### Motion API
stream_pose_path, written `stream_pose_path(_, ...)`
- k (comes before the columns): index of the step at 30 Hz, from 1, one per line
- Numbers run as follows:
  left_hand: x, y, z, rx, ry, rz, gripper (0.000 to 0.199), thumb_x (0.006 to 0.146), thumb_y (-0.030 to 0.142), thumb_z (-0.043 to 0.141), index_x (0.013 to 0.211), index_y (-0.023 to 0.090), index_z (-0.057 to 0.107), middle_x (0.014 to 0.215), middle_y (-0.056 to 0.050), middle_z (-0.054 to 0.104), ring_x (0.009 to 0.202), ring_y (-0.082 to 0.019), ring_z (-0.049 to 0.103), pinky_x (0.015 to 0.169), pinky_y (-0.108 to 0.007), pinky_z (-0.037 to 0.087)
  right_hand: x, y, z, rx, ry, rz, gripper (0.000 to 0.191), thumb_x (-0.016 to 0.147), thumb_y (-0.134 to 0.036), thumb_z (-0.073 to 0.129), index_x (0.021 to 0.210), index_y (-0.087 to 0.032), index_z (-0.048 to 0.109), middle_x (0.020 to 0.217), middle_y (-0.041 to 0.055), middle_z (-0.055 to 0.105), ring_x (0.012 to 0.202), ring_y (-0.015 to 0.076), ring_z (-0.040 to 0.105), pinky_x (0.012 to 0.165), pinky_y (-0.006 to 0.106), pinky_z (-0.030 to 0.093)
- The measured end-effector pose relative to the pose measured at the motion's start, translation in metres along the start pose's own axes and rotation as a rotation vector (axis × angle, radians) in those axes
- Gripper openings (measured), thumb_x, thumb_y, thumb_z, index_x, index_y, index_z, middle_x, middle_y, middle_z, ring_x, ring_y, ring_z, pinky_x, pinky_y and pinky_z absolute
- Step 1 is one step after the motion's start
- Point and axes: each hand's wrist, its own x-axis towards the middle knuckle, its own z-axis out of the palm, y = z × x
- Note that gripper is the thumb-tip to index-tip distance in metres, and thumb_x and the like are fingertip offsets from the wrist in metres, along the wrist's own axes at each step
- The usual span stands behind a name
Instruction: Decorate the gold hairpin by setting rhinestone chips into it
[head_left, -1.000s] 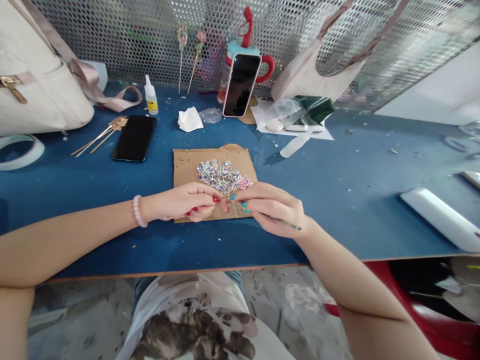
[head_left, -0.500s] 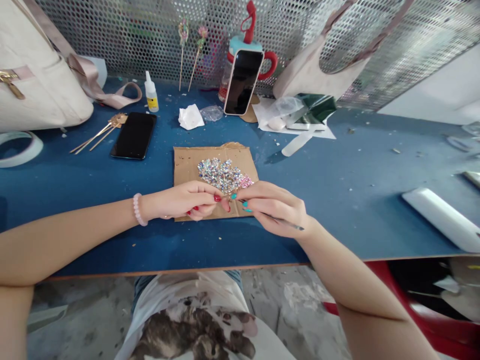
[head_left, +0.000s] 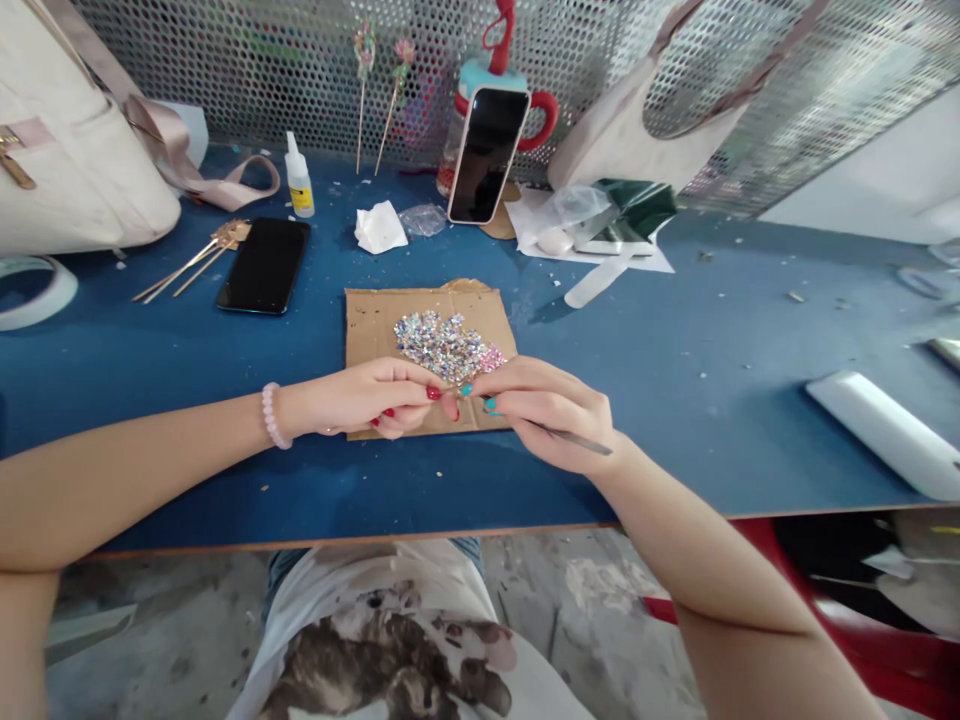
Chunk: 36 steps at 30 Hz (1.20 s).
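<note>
While clamping the tiny piece (head_left: 454, 390) at mid-frame in left hand (head_left: 382, 393), brace right hand (head_left: 551, 395), closed on the slim tool (head_left: 587, 442), against the left fingertips; press lightly, clear of the loose rhinestones (head_left: 435, 344) just above.

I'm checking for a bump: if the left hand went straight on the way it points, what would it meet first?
Probably the right hand: its teal-nailed fingertips lie just beyond those of the left hand, though depth is unclear.
</note>
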Motion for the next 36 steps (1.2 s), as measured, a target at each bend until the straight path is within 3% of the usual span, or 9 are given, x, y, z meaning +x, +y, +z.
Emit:
stream_pose_path(18, 0.0004, -0.001, -0.0002, 0.014, -0.002, 0.0, 0.023, 0.091, 0.012, 0.035, 0.09, 0.012, 0.058, 0.049, 0.01, 0.025, 0.042, -0.006, 0.016, 0.041, -0.018, 0.019, -0.0012, -0.0004, -0.0006, 0.0, 0.022, 0.03, 0.021, 0.084, -0.001, 0.049, 0.094, -0.018, 0.055, 0.093, 0.0102, 0.067, 0.082, 0.0152, 0.064, 0.067, 0.033, 0.057)
stream_pose_path(36, 0.0004, -0.0006, 0.0, 0.033, 0.0, 0.01, 0.022, 0.091, 0.014, 0.036, 0.091, 0.011, 0.058, 0.05, 0.01, 0.027, 0.042, -0.006, 0.018, 0.042, -0.019, 0.018, -0.0017, -0.0007, -0.0017, 0.008, 0.009, 0.02, 0.02, 0.081, 0.001, 0.05, 0.093, -0.015, 0.055, 0.093, 0.0126, 0.067, 0.082, 0.0164, 0.064, 0.067, 0.034, 0.057)
